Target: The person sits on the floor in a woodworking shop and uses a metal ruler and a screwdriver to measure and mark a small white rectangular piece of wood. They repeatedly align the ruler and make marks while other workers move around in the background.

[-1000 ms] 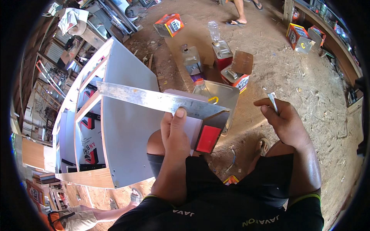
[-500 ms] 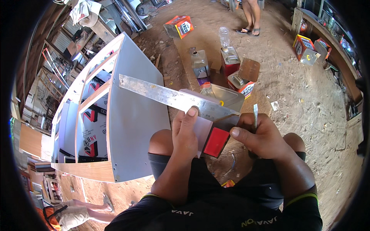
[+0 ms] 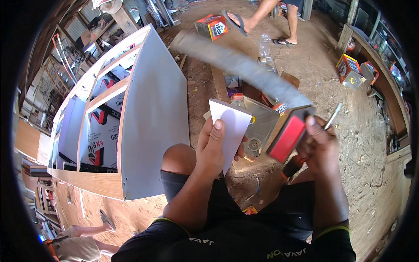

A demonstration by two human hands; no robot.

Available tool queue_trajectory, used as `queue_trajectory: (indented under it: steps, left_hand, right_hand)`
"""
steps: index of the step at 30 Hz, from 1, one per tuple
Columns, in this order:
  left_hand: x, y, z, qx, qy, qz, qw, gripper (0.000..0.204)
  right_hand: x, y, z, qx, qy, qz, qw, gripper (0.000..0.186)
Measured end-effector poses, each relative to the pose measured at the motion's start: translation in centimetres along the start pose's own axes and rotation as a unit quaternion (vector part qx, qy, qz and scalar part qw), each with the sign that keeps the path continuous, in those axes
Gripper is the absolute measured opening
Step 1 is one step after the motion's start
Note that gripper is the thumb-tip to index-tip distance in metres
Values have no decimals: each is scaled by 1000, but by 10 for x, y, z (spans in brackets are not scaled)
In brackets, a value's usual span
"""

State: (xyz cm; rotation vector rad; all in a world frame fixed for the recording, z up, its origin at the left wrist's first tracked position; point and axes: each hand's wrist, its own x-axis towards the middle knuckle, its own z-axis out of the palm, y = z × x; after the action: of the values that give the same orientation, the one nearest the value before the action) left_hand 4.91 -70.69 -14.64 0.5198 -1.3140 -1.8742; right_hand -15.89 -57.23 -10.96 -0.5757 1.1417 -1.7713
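My left hand (image 3: 212, 142) grips a small white board (image 3: 232, 118), its thumb on the face and its fingers behind. My right hand (image 3: 321, 146) is closed around a try square (image 3: 286, 139) with a red-faced stock; its long metal blade is blurred and points up to the left. The same hand also holds a screwdriver (image 3: 294, 166), whose dark and orange handle shows below the palm and whose shaft sticks out above the fingers. The square and the board are apart. Beneath them a metal can (image 3: 263, 120) lies on the ground.
A large grey-sided cabinet frame (image 3: 155, 118) stands at my left. Farther off are a clear plastic bottle (image 3: 264, 46), several tins and a wooden bench (image 3: 369, 48) on the right. One person's legs (image 3: 293, 26) show at the top, another's (image 3: 89, 231) at lower left.
The try square has come off the board and swung to the right with my right hand and the screwdriver. My left hand keeps the board, now tilted. The person at the top has stepped left.
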Motion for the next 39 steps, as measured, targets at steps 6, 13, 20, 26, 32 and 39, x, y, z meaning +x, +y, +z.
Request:
queue_trajectory:
  steps: [6, 13, 20, 26, 32, 39]
  left_hand:
    - [-2, 10, -5, -9, 19, -3, 1000, 55]
    - [-2, 21, -6, -21, 25, -1, 999, 57]
    - [-3, 25, -6, -43, 28, -3, 999, 58]
    - [-4, 30, -3, -62, 78, -30, 995, 59]
    - [-6, 39, -4, -90, 74, -35, 993, 60]
    - [-9, 45, -9, -131, 53, -52, 989, 58]
  right_hand:
    - [17, -10, -30, 13, 98, -7, 995, 29]
    - [27, 8, -38, -24, 124, 27, 992, 27]
    - [28, 14, -31, -33, 127, 51, 990, 29]
    - [32, 22, -29, -42, 128, 51, 990, 31]
    - [35, 33, -27, -70, 126, 68, 987, 31]
    - [34, 39, -22, -56, 115, 81, 988, 33]
